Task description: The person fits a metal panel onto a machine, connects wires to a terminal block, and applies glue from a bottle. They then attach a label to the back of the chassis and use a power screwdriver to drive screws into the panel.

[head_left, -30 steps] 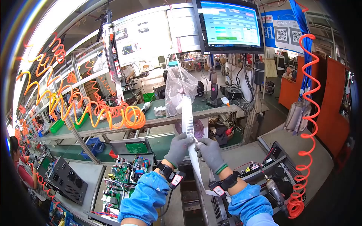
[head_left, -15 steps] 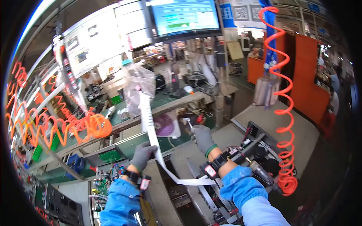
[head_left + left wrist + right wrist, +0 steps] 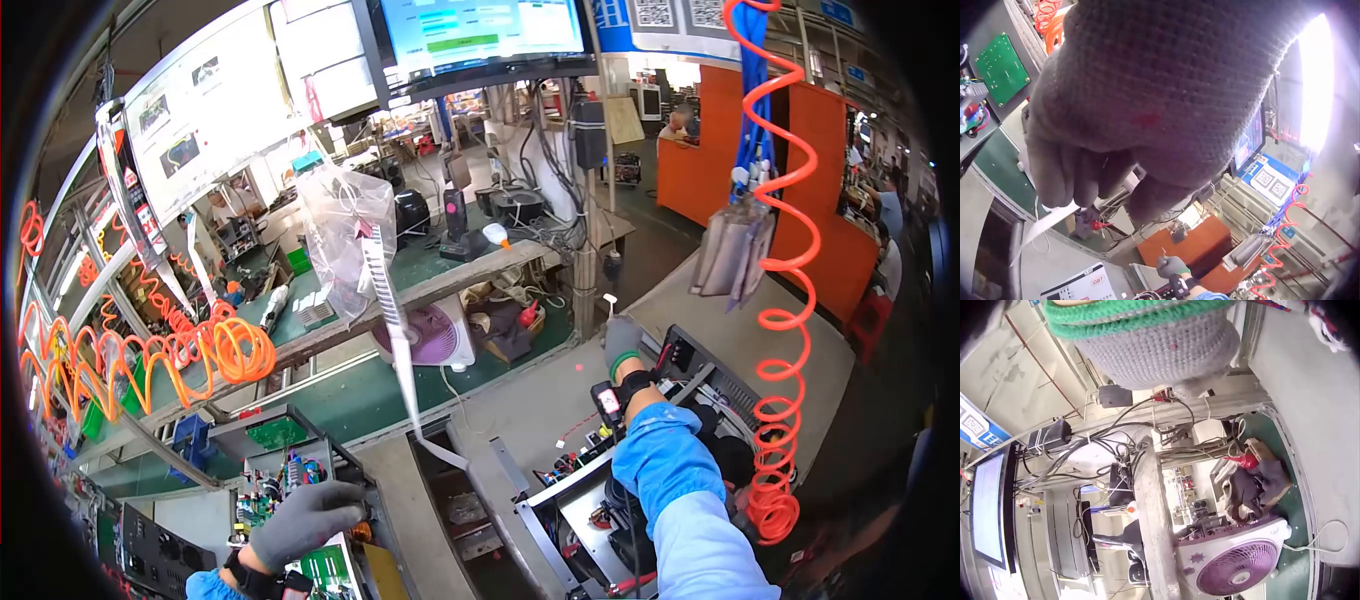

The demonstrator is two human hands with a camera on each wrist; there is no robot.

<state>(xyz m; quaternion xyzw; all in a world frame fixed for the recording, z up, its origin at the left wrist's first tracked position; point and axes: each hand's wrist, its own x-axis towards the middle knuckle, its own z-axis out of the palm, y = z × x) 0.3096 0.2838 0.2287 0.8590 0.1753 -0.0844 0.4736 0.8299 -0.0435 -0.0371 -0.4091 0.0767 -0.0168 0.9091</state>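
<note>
My right hand (image 3: pixel 622 342), in a grey glove, is raised beside the black-panelled chassis (image 3: pixel 700 375) and pinches a small white piece (image 3: pixel 610 299) that sticks up from the fingertips. In the right wrist view only the back of that hand (image 3: pixel 1160 350) shows. Over the left unit's circuit boards (image 3: pixel 325 568) is my left hand (image 3: pixel 308 520), fingers loosely bent, nothing visible in them; the left wrist view shows this hand (image 3: pixel 1141 100) large. A long white strip with printed marks (image 3: pixel 395 325) hangs from the clear plastic bag (image 3: pixel 345 235), touched by neither hand.
Orange coiled hose (image 3: pixel 240 350) hangs at the left, a red coiled hose (image 3: pixel 790 265) at the right. Behind the bench edge (image 3: pixel 450 292) stands a purple fan (image 3: pixel 430 335). A dark gap (image 3: pixel 455 500) runs between the worktops. A monitor (image 3: pixel 480 35) hangs above.
Both hands have parted from the strip. My left hand has dropped down and left over the boards; my right hand has moved right with the small white piece.
</note>
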